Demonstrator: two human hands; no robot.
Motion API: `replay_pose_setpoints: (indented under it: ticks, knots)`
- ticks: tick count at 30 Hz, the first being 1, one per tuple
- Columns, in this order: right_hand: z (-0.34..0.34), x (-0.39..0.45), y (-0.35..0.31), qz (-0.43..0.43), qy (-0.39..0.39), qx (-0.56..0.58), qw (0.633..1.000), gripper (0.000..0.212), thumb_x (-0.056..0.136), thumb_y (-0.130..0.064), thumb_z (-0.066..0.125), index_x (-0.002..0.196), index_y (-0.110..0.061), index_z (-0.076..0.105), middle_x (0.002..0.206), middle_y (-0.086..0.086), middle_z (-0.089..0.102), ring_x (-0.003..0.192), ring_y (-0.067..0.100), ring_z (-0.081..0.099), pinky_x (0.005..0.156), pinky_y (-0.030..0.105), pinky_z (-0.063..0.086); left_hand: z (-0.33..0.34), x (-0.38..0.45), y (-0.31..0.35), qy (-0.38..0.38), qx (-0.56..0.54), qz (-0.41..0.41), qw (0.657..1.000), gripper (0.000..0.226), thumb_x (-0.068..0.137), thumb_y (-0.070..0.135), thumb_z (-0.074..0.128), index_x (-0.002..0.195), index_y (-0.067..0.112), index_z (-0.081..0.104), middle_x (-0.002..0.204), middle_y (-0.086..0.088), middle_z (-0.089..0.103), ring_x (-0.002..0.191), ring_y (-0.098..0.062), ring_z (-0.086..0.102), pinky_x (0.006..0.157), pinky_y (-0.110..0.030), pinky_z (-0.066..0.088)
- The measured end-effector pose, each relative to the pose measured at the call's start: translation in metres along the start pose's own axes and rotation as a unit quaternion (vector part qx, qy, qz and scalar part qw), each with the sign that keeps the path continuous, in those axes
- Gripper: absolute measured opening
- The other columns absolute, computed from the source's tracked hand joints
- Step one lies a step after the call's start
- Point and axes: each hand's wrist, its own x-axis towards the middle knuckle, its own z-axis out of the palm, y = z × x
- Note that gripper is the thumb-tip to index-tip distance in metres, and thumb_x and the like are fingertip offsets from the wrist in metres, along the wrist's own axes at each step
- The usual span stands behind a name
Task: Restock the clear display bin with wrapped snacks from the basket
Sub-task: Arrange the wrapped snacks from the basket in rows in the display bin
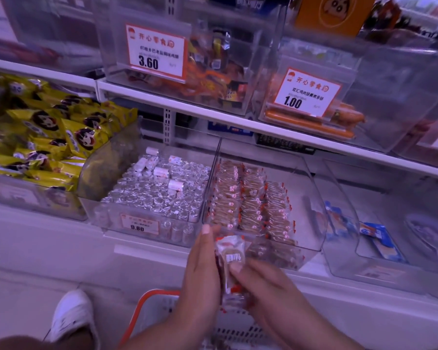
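Nearest the camera: the basket (147, 303), orange rim, sits on the floor below the hands; a white shoe (71, 315) just left of it. What the basket holds is mostly hidden by the forearms.

Above the basket, both hands hold one stack of wrapped snacks (232, 266) on edge, in front of the near wall of the bin. Left hand (200, 271): fingers straight and pressed together, flat against the left face of the stack, fingertips pointing up toward the bin. Right hand (268, 289): thumb curled over the near top edge of the stack by the barcode; the other fingers lie behind the stack and cannot be made out. The stack is clamped between the two hands, not yet inside the bin.

Beyond: the clear display bin (311, 205), on the lower shelf, holds three rows of the same wrapped snacks standing on edge. The rows fill the left and middle; the right part shows bare floor.

Left of it, a bin of small foil-wrapped rolls (157, 195); further left, yellow packets (43, 137). Far shelf above: two bins with price tags (157, 51).

Judgement: step in hand is carrying a squared-up stack from basket to bin. The next move likely calls for lifting it over the near wall and setting it down on edge, in line with the rows or in the open right side, keeping side pressure on until the stack is seated so it does not fan out.
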Motion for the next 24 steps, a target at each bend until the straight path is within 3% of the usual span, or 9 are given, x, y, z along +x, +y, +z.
replay_pose_setpoints:
  ticks: [3,5,7,10,12,14,17,20,24]
  knots:
    - [-0.029,0.006,-0.036,-0.084,-0.049,-0.155,0.983,0.026,0.091,-0.041,0.061,0.107,-0.024,0.073,0.092,-0.004,0.074,0.082,0.006,0.066,0.072,0.022,0.051,-0.017,0.014,0.009,-0.024,0.109,0.08,0.991,0.065,0.085,0.083,0.028,0.109,0.039,0.069,0.099,0.005,0.077,0.093,-0.014,0.071,0.08,-0.034,0.053]
    - [-0.053,0.026,-0.061,-0.148,0.003,-0.296,0.944,0.024,0.091,-0.045,0.058,0.104,-0.029,0.07,0.086,-0.017,0.071,0.075,-0.002,0.063,0.068,0.014,0.047,-0.032,0.029,0.022,0.006,0.203,0.208,0.957,0.047,0.092,0.069,0.032,0.112,0.043,0.066,0.1,0.015,0.074,0.093,-0.005,0.068,0.077,-0.028,0.053]
    - [-0.08,0.06,-0.075,-0.179,0.07,-0.447,0.874,0.029,0.093,-0.044,0.06,0.119,-0.032,0.061,0.097,-0.014,0.069,0.086,0.003,0.066,0.074,0.016,0.048,-0.044,0.046,0.034,0.037,0.295,0.283,0.912,0.032,0.097,0.053,0.037,0.114,0.042,0.062,0.105,0.021,0.069,0.099,-0.001,0.064,0.078,-0.025,0.051]
    - [-0.119,0.121,-0.071,-0.124,0.077,-0.628,0.764,0.052,0.095,-0.043,0.057,0.139,-0.019,0.042,0.107,0.005,0.049,0.099,0.024,0.058,0.079,0.026,0.039,-0.052,0.068,0.037,0.037,0.427,0.289,0.856,0.036,0.097,0.043,0.039,0.126,0.033,0.058,0.122,0.012,0.06,0.112,-0.014,0.056,0.095,-0.042,0.046]
    - [-0.133,0.155,-0.059,-0.081,0.04,-0.682,0.726,0.059,0.097,-0.042,0.054,0.145,-0.015,0.033,0.112,0.009,0.045,0.106,0.03,0.054,0.082,0.028,0.038,-0.051,0.075,0.033,0.012,0.492,0.265,0.829,0.042,0.096,0.043,0.038,0.132,0.027,0.055,0.127,0.005,0.058,0.111,-0.022,0.056,0.097,-0.043,0.043]
    - [-0.141,0.179,-0.045,-0.063,0.017,-0.712,0.699,0.066,0.098,-0.04,0.052,0.152,-0.014,0.024,0.128,0.016,0.043,0.12,0.033,0.045,0.097,0.033,0.039,-0.049,0.079,0.028,-0.008,0.532,0.246,0.81,0.046,0.096,0.045,0.036,0.134,0.025,0.054,0.129,0.003,0.059,0.11,-0.025,0.057,0.097,-0.041,0.042]
    - [-0.147,0.193,-0.023,-0.084,0.018,-0.767,0.636,0.069,0.1,-0.042,0.046,0.157,-0.019,0.014,0.15,0.016,0.022,0.14,0.037,0.018,0.116,0.042,0.026,-0.048,0.083,0.025,-0.014,0.554,0.237,0.798,0.046,0.097,0.045,0.035,0.134,0.026,0.053,0.129,0.004,0.061,0.11,-0.025,0.059,0.099,-0.042,0.04]
    - [-0.151,0.188,-0.009,-0.078,0.047,-0.765,0.638,0.069,0.102,-0.041,0.041,0.157,-0.031,0.001,0.161,0.003,-0.019,0.149,0.038,-0.007,0.119,0.051,0.016,-0.049,0.086,0.024,-0.011,0.557,0.23,0.798,0.045,0.097,0.045,0.034,0.134,0.027,0.053,0.128,0.004,0.061,0.109,-0.026,0.059,0.099,-0.042,0.04]
    - [-0.137,0.182,-0.007,-0.063,0.069,-0.688,0.72,0.08,0.1,-0.017,0.051,0.157,-0.031,-0.003,0.164,0.006,-0.019,0.148,0.033,0.024,0.116,0.034,0.028,-0.048,0.086,0.021,-0.006,0.577,0.234,0.783,0.045,0.097,0.044,0.033,0.132,0.024,0.053,0.127,0.002,0.062,0.112,-0.026,0.059,0.101,-0.041,0.037]
